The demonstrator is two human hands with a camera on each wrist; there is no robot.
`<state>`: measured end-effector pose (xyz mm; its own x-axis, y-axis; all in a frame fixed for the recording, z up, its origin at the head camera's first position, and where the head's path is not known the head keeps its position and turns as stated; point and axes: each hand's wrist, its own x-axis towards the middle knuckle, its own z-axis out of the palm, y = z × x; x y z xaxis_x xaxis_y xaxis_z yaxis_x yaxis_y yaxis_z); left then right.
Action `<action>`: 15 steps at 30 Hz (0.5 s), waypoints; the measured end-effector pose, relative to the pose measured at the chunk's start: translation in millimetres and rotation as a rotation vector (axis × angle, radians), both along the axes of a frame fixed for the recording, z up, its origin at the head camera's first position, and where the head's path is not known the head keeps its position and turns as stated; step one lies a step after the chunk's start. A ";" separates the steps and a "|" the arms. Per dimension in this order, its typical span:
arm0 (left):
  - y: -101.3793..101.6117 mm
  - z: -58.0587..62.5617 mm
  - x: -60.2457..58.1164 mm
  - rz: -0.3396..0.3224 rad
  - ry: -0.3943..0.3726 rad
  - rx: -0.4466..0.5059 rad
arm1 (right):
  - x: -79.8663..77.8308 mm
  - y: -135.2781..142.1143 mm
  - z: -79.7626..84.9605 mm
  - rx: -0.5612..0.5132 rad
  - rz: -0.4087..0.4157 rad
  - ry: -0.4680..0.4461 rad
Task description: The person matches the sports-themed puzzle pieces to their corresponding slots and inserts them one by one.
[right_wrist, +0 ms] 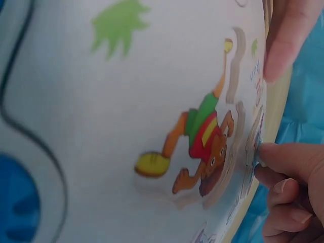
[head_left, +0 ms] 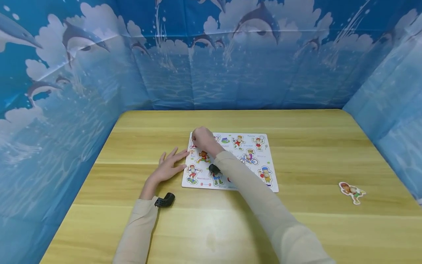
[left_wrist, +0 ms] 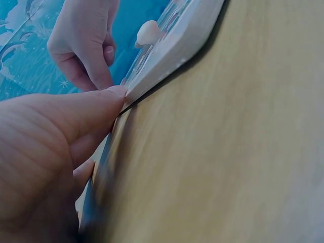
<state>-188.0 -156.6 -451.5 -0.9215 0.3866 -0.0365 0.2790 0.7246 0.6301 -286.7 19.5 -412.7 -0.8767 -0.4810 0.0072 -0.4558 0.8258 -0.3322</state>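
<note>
A white puzzle board [head_left: 269, 172] with sports figures lies on the table. My right hand [head_left: 203, 139] reaches over its far left corner and pinches a figure piece [right_wrist: 254, 139] there, thumb and forefinger low against the board; the fingers hide most of that piece. My left hand [head_left: 169, 167] lies beside the board's left edge with fingers spread, its thumb [left_wrist: 104, 104] touching the edge. Nearer me, the runner picture [right_wrist: 205, 134] shows inside a recessed outline. The skateboard figure [head_left: 192, 174] sits at the near left, and a pale round knob [left_wrist: 148, 33] stands up from the board.
A loose figure piece [head_left: 352, 192] lies on the table [head_left: 313, 154] far to the right of the board. Blue dolphin-print cloth [head_left: 211, 80] hangs behind the table and along both sides. My right sleeve [head_left: 263, 205] crosses over the board's near part.
</note>
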 end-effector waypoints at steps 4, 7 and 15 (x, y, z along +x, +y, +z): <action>1.7 2.9 0.8 -0.004 0.007 0.007 | 2.0 -2.0 -0.1 0.030 -0.016 -0.006; 2.9 2.7 0.7 -0.007 0.009 0.007 | 3.6 -1.6 0.7 0.041 -0.039 -0.009; 3.6 0.4 -0.3 0.000 0.015 -0.006 | 3.4 5.3 11.2 0.062 -0.004 -0.072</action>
